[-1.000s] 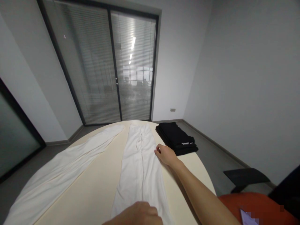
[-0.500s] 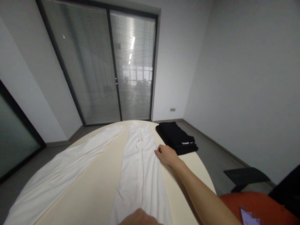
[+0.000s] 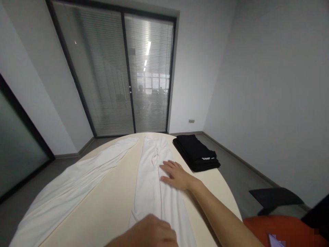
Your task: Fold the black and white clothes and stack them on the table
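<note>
White trousers with a drawstring (image 3: 146,181) lie lengthwise on a round cream table (image 3: 102,202), their waist toward the far edge. My right hand (image 3: 176,175) rests flat on the trousers below the drawstring, fingers spread and pointing left. At the bottom of the head view, my left hand (image 3: 154,231) is over the near part of the trousers with its fingers curled in. Its fingertips are hidden, so what they hold, if anything, does not show. A second white garment (image 3: 74,185) stretches along the table's left side.
Folded black clothes (image 3: 196,152) are stacked at the table's far right edge. An orange chair (image 3: 267,226) with a black armrest (image 3: 276,196) stands at the right, a purple-grey flat object (image 3: 275,240) on its seat. Behind are glass doors with blinds (image 3: 113,85).
My right hand has moved left from the trousers' right edge onto the cloth, its fingers opening flat. My left hand has come farther up into view. The view has shifted slightly.
</note>
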`<state>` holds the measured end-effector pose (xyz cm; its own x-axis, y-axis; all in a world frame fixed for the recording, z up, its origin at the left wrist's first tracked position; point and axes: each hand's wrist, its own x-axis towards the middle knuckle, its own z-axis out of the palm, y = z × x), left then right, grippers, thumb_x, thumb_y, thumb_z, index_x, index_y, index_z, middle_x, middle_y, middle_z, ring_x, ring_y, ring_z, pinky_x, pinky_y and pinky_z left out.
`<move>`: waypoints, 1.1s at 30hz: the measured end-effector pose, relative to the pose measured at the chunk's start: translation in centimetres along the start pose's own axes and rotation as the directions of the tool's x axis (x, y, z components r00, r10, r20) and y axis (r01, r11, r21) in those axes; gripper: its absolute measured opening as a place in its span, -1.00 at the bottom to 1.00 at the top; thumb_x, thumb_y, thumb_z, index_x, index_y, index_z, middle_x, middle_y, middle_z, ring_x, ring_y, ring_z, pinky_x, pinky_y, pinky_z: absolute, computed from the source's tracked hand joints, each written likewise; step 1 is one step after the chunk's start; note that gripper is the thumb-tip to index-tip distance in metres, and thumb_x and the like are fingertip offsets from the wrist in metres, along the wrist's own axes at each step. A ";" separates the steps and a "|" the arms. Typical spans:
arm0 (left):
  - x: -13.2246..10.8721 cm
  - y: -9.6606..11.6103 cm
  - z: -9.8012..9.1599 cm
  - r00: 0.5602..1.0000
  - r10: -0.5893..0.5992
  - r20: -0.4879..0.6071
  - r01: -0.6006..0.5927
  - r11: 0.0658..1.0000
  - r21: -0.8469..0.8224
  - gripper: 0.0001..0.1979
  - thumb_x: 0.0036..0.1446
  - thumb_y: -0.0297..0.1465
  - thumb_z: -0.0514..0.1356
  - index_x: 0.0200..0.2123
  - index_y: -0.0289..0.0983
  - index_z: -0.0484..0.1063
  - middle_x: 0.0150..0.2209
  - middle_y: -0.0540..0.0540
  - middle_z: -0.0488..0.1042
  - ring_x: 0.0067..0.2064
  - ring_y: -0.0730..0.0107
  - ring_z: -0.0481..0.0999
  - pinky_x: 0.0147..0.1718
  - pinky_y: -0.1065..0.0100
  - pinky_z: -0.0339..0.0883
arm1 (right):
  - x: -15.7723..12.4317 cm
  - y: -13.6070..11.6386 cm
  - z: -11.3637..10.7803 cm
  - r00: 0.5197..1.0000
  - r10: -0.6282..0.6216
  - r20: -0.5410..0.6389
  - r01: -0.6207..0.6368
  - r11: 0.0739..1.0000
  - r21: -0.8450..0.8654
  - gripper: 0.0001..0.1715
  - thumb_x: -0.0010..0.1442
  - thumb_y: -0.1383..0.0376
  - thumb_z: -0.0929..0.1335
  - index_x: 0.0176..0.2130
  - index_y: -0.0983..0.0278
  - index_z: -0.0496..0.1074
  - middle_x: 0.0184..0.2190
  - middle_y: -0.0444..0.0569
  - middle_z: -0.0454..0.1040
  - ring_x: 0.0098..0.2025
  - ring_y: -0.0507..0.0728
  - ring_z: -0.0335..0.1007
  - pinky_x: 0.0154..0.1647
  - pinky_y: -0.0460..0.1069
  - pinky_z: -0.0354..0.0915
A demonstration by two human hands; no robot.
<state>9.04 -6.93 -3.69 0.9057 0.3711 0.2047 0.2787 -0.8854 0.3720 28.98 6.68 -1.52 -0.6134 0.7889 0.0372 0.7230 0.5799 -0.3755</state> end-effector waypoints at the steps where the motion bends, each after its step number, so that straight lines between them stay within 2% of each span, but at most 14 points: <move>1: -0.5 -0.2 -1.9 0.999 -0.050 -0.002 0.050 0.997 0.062 -0.90 0.23 -0.30 0.17 -0.33 -0.14 0.44 -0.45 0.03 0.50 -0.39 0.38 0.46 -0.42 0.38 0.25 | -0.1 -0.1 0.3 0.997 0.019 0.072 -0.020 1.000 0.009 -0.15 0.29 -0.19 0.18 0.38 0.17 0.08 0.43 0.13 -0.09 0.45 0.38 -0.29 0.38 0.31 -0.25; 3: -1.5 -1.1 -5.4 0.962 -0.268 -0.053 0.273 0.945 0.179 -0.90 0.19 -0.36 0.15 -0.38 -0.20 0.41 -0.41 0.01 0.51 -0.39 0.38 0.46 -0.39 0.38 0.23 | -0.1 -0.2 0.7 0.990 0.056 0.130 -0.057 0.998 0.003 -0.07 0.28 -0.23 0.14 0.41 0.18 -0.02 0.45 0.12 -0.20 0.46 0.40 -0.41 0.38 0.35 -0.34; 5: -2.6 -2.5 -7.8 0.870 -0.477 -0.129 0.493 0.851 0.179 -0.87 0.22 -0.38 0.11 -0.36 -0.22 0.41 -0.39 0.00 0.52 -0.39 0.39 0.46 -0.38 0.39 0.21 | 0.0 -0.4 0.6 0.995 0.042 0.088 -0.041 0.999 -0.020 -0.08 0.27 -0.21 0.18 0.41 0.18 -0.01 0.45 0.13 -0.19 0.46 0.40 -0.39 0.38 0.36 -0.36; 7: -3.8 -4.4 -8.8 0.792 -0.582 -0.184 0.607 0.784 0.131 -0.84 0.26 -0.38 0.07 -0.30 -0.20 0.44 -0.35 0.01 0.53 -0.36 0.38 0.48 -0.35 0.39 0.23 | 0.0 -1.1 0.2 0.999 -0.017 0.030 0.018 0.999 -0.028 -0.14 0.28 -0.15 0.23 0.39 0.15 0.04 0.43 0.13 -0.09 0.45 0.37 -0.30 0.38 0.35 -0.35; 9: -4.9 -6.4 -8.6 0.764 -0.602 -0.231 0.632 0.770 0.086 -0.82 0.27 -0.35 0.08 -0.19 -0.18 0.47 -0.24 -0.02 0.55 -0.24 0.33 0.52 -0.24 0.36 0.30 | -0.1 -2.1 -0.3 0.995 -0.096 0.010 0.096 0.995 -0.006 -0.21 0.28 -0.11 0.25 0.37 0.11 0.09 0.41 0.10 -0.01 0.44 0.33 -0.22 0.39 0.33 -0.32; 12: -6.2 -9.0 -7.2 0.799 -0.533 -0.278 0.572 0.816 0.080 -0.73 0.28 -0.32 0.11 0.01 -0.15 0.47 0.08 -0.09 0.49 0.10 0.23 0.43 0.09 0.23 0.26 | -0.5 -4.1 -0.2 0.978 -0.196 0.070 0.194 0.980 0.043 -0.16 0.23 -0.17 0.28 0.36 0.05 0.10 0.42 0.08 -0.04 0.45 0.35 -0.25 0.38 0.36 -0.36; 15: -6.6 -10.6 -5.9 0.800 -0.524 -0.292 0.573 0.812 0.112 -0.66 0.33 -0.28 0.08 0.12 -0.11 0.44 0.21 -0.06 0.41 0.24 0.18 0.31 0.26 0.08 0.11 | -0.6 -5.5 0.9 0.957 -0.243 0.161 0.235 0.969 0.071 -0.04 0.19 -0.24 0.28 0.39 0.07 0.03 0.44 0.10 -0.16 0.45 0.41 -0.36 0.37 0.39 -0.37; 18: -6.2 -11.4 -5.5 0.770 -0.557 -0.311 0.622 0.764 0.170 -0.65 0.36 -0.31 0.04 0.16 -0.09 0.41 0.24 -0.03 0.38 0.29 0.13 0.27 0.30 -0.07 -0.01 | -0.2 -5.8 2.1 0.959 -0.230 0.167 0.222 0.973 0.067 -0.07 0.24 -0.22 0.22 0.41 0.12 -0.03 0.45 0.11 -0.20 0.46 0.40 -0.39 0.38 0.37 -0.33; 21: -5.7 -11.6 -5.5 0.751 -0.556 -0.356 0.644 0.735 0.212 -0.66 0.35 -0.37 0.04 0.12 -0.15 0.44 0.23 -0.07 0.39 0.26 0.12 0.31 0.28 -0.05 0.04 | 0.4 -5.4 2.5 0.966 -0.214 0.147 0.209 0.977 0.045 -0.09 0.26 -0.21 0.21 0.40 0.12 -0.01 0.44 0.11 -0.18 0.46 0.38 -0.37 0.38 0.35 -0.32; 23: -5.7 -11.4 -5.6 0.764 -0.534 -0.362 0.625 0.752 0.208 -0.66 0.34 -0.35 0.05 0.11 -0.19 0.45 0.21 -0.12 0.41 0.22 0.16 0.35 0.26 0.02 0.09 | 0.6 -5.4 2.1 0.968 -0.220 0.123 0.219 0.975 0.025 -0.12 0.26 -0.18 0.22 0.39 0.13 0.03 0.44 0.13 -0.14 0.45 0.38 -0.31 0.37 0.34 -0.29; 25: -5.9 -11.1 -5.5 0.781 -0.530 -0.330 0.604 0.775 0.186 -0.63 0.36 -0.30 0.04 0.17 -0.17 0.40 0.24 -0.13 0.38 0.24 0.18 0.33 0.27 0.03 0.08 | 0.5 -5.9 1.5 0.962 -0.264 0.069 0.265 0.964 -0.013 -0.19 0.25 -0.12 0.28 0.34 0.17 0.16 0.39 0.16 0.03 0.41 0.37 -0.12 0.35 0.30 -0.18; 28: -6.6 -11.0 -5.4 0.785 -0.562 -0.260 0.609 0.776 0.162 -0.57 0.38 -0.21 0.00 0.25 -0.11 0.30 0.32 -0.09 0.24 0.34 0.15 0.18 0.31 -0.04 -0.02 | -0.3 -8.1 0.6 0.936 -0.349 0.041 0.351 0.935 -0.053 -0.39 0.16 -0.03 0.40 0.09 0.22 0.41 0.09 0.12 0.44 0.12 0.28 0.33 0.15 0.14 0.15; 30: -7.0 -11.0 -5.4 0.789 -0.571 -0.225 0.607 0.779 0.153 -0.55 0.38 -0.18 -0.02 0.29 -0.07 0.25 0.36 -0.06 0.17 0.38 0.13 0.09 0.32 -0.05 -0.07 | -1.2 -10.1 0.6 0.904 -0.397 0.157 0.405 0.914 -0.017 -0.52 0.11 -0.05 0.42 -0.10 0.20 0.48 -0.19 -0.02 0.55 -0.18 0.17 0.46 -0.14 0.01 0.26; 33: -7.4 -11.1 -5.6 0.806 -0.564 -0.179 0.589 0.796 0.140 -0.50 0.37 -0.16 -0.01 0.33 -0.02 0.15 0.40 -0.05 0.05 0.41 0.08 -0.02 0.34 -0.10 -0.15 | -2.4 -12.7 2.0 0.747 -0.489 0.451 0.529 0.847 0.043 -0.70 0.12 0.05 0.42 -0.18 0.11 0.47 -0.43 -0.20 0.53 -0.49 0.05 0.37 -0.47 -0.08 0.15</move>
<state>-2.54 1.70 -4.23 0.5154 0.8488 0.1175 0.7998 -0.5257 0.2898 20.65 -2.98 1.29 -0.9549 0.2137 -0.2061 0.2744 0.9003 -0.3379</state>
